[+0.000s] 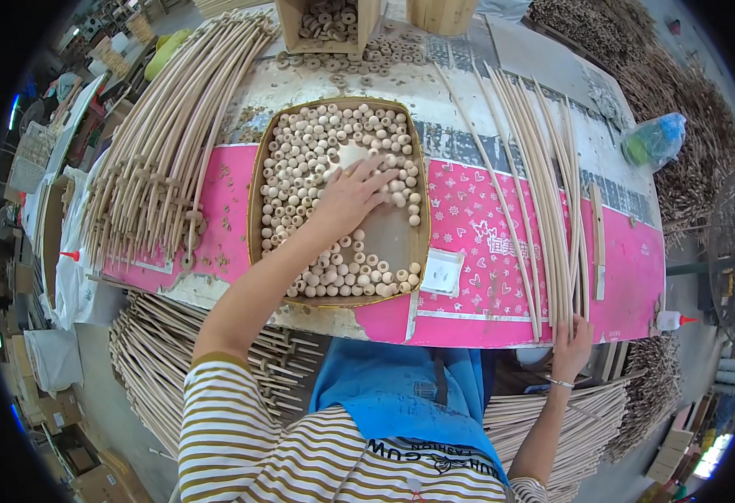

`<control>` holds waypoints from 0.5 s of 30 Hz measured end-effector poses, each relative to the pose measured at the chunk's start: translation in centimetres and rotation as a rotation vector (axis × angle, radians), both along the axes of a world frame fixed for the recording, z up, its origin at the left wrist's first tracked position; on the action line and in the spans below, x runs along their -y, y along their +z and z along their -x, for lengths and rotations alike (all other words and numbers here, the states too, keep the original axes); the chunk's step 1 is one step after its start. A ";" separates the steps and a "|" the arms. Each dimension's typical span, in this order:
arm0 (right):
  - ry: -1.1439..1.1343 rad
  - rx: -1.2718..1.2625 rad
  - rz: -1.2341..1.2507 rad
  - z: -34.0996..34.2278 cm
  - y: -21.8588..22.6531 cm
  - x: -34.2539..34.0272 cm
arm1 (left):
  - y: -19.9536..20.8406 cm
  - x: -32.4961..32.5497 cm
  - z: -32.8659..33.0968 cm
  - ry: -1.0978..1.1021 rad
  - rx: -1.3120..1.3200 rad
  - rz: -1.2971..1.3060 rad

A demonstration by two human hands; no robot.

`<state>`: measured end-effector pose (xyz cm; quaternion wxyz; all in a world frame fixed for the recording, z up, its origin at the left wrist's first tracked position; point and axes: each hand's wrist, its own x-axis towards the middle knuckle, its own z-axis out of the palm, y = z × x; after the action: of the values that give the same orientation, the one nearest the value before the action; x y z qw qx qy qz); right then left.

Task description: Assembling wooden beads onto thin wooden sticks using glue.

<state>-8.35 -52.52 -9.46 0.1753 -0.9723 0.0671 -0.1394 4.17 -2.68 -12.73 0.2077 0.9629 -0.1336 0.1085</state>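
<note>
My left hand [352, 199] reaches into a shallow brown tray [256, 201], palm down, fingers stretched out over round wooden beads [300, 180]. The beads are pale, and many show a drilled hole. Some touch my fingertips; whether one is held under them is hidden. At the table's near edge on the right, my right hand [570, 342] has its fingers closed about the near ends of thin wooden sticks [543, 184]. These lie side by side, pointing away from me. A single stick [493, 180] lies apart to their left.
A bundle of sticks with wooden pieces at their near ends [154, 159] covers the table's left. Behind the tray stands a wooden box [292, 25] of wooden rings. A small white dish [442, 272] and a glue bottle [673, 320] sit nearby. More sticks [166, 360] are stacked below.
</note>
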 end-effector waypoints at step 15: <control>0.055 0.014 -0.986 -0.9 2.6 -0.7 | 1.4 -0.1 4.7 0.083 0.167 -0.093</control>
<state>-7.46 -51.78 -6.86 0.6184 -0.7741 0.0984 -0.0930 -0.48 -2.58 -11.37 0.1462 0.9639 -0.1155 0.1905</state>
